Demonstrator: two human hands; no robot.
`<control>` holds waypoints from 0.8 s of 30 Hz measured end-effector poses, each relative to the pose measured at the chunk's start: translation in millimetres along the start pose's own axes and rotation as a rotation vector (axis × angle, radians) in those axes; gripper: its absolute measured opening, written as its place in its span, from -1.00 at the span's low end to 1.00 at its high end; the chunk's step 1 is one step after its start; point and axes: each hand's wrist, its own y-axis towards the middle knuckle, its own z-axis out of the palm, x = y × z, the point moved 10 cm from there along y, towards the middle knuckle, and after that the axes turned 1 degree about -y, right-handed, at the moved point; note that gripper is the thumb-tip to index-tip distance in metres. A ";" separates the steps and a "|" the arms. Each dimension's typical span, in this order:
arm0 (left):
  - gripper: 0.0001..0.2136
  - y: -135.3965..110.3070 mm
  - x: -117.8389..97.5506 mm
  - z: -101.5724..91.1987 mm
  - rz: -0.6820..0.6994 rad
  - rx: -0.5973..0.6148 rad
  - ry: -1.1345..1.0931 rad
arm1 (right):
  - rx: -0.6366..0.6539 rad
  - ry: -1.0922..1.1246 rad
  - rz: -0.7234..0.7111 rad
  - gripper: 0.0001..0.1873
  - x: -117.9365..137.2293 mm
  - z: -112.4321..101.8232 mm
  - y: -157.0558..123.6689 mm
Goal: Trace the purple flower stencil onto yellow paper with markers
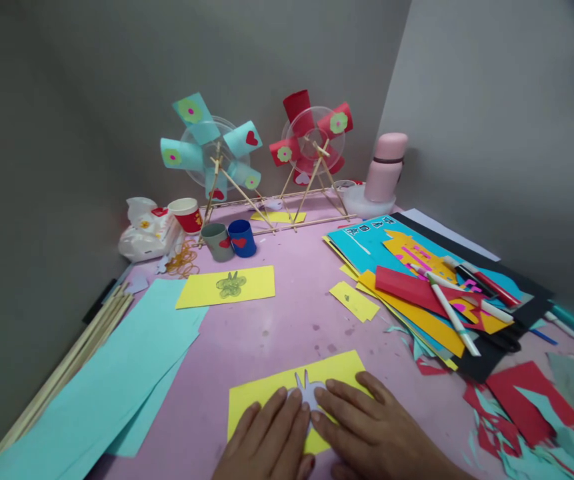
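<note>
My left hand (271, 437) lies flat with its fingers stretched out over a yellow sheet of paper (339, 367) near the front of the table. From the other side, my right hand (369, 427) is spread on the same sheet. Beneath the fingertips of both hands is a pale lilac butterfly cutout (309, 395); its antennae and middle show, while the fingers cover parts of its wings. Farther back, another yellow sheet (201, 291) carries a pencil-shaded butterfly drawing (231, 285). A small yellow slip (354, 301) with a tiny mark sits to the right.
Light-blue paper strips (111, 360) and wooden sticks (67, 360) lie left. At the back stand blue (201, 133) and red (311, 127) paper-cup wheels, small cups (243, 239) and a pink flask (385, 170). Coloured papers with markers (451, 313) and red scraps (527, 400) occupy the right.
</note>
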 end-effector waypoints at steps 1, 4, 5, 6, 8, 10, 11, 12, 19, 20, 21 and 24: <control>-0.76 1.2 -0.1 2.0 0.002 0.002 -0.007 | -0.024 -0.001 0.014 -0.65 -1.2 -2.1 0.8; -0.74 8.4 8.3 -0.7 -0.072 -0.018 -0.065 | -0.028 0.016 0.026 -0.59 -2.0 -3.6 2.3; -0.73 11.4 11.5 -3.4 -0.101 -0.033 -0.083 | -0.014 0.025 0.024 -0.57 -2.0 -2.9 2.4; -0.70 14.2 13.7 -5.7 -0.122 -0.045 -0.092 | -0.002 0.033 0.022 -0.57 -2.1 -2.3 2.2; -0.68 18.5 14.7 -9.2 -0.126 -0.065 -0.080 | 0.036 0.041 0.010 -0.59 -2.0 0.7 1.5; -0.69 19.9 14.2 -9.2 -0.110 -0.065 -0.050 | 0.072 0.044 -0.014 -0.60 -0.8 4.1 0.6; -0.69 19.7 14.1 -8.2 -0.102 -0.059 -0.041 | 0.073 0.043 -0.014 -0.60 -1.1 4.3 0.4; -0.69 19.2 14.0 -6.6 -0.092 -0.048 -0.040 | 0.072 0.043 -0.014 -0.59 -1.5 4.2 0.3; -0.73 14.9 21.4 -2.7 -0.140 -0.020 -0.119 | 0.105 0.197 0.085 -0.66 -9.5 0.5 -1.7; -0.73 14.5 23.7 -2.7 -0.164 -0.021 -0.128 | 0.098 0.247 0.153 -0.66 -15.6 -0.5 -3.1; -0.71 14.3 26.6 -2.8 -0.194 -0.023 -0.136 | 0.082 0.294 0.235 -0.67 -22.9 -1.5 -5.3; -0.65 17.8 28.6 -2.7 -0.226 -0.013 -0.139 | 0.042 0.390 0.423 -0.66 -38.6 -1.8 -12.3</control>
